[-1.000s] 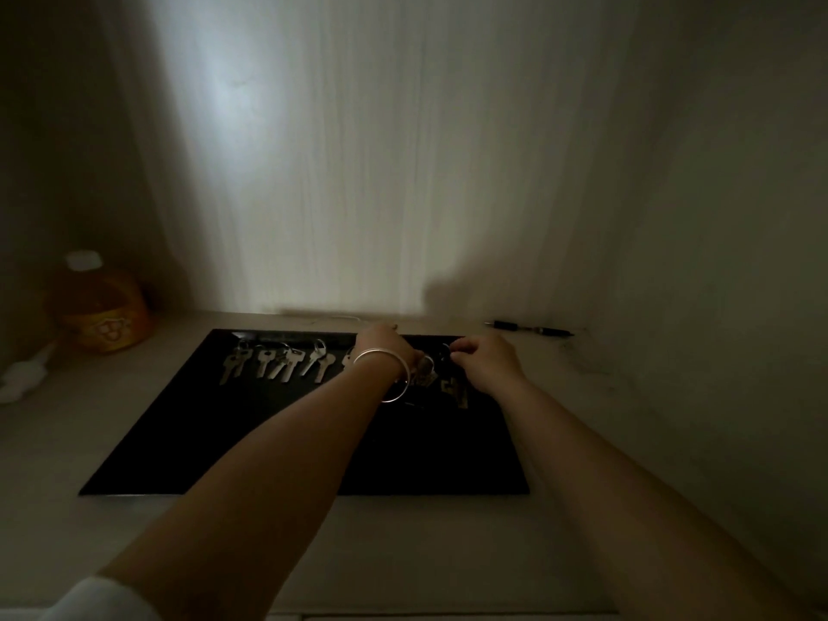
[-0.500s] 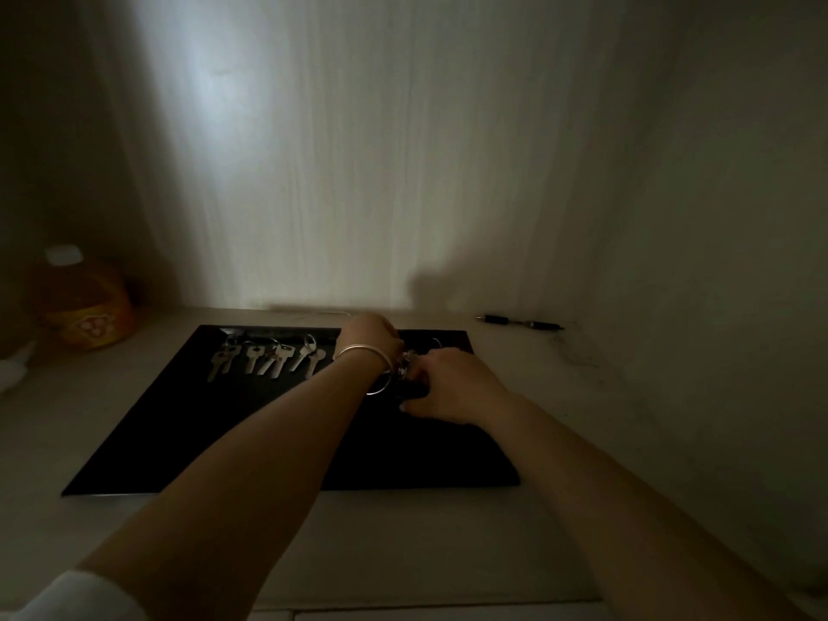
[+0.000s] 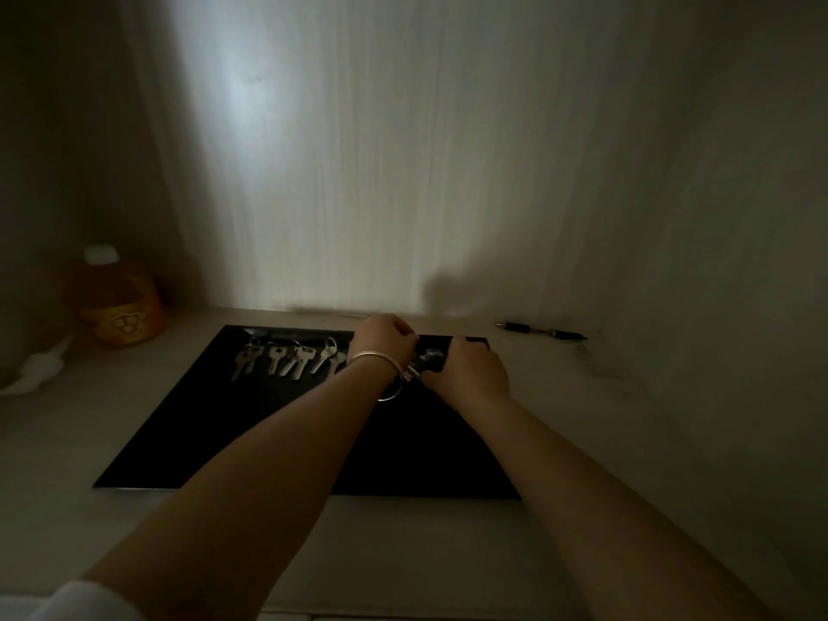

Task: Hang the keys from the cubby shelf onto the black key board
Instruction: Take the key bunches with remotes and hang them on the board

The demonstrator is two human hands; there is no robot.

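A black key board (image 3: 251, 432) lies flat on the dim cubby shelf. Several silver keys (image 3: 286, 358) sit in a row along its far edge at the left. My left hand (image 3: 385, 340), with a silver bangle on the wrist, is curled at the board's far edge, to the right of that row. My right hand (image 3: 470, 369) is close beside it. Between the two hands shows a dark bunch of keys (image 3: 425, 360) with a ring, pinched by both. How the fingers grip it is partly hidden.
An orange bottle (image 3: 117, 307) with a white cap stands at the back left, with a pale crumpled object (image 3: 38, 367) beside it. A black pen (image 3: 540, 329) lies by the back wall at the right. Cubby walls close in behind and on the right.
My right hand drew toward me and left over the keys, then moved back toward the far edge. My left hand stayed at the board's far edge. The view shifted slightly.
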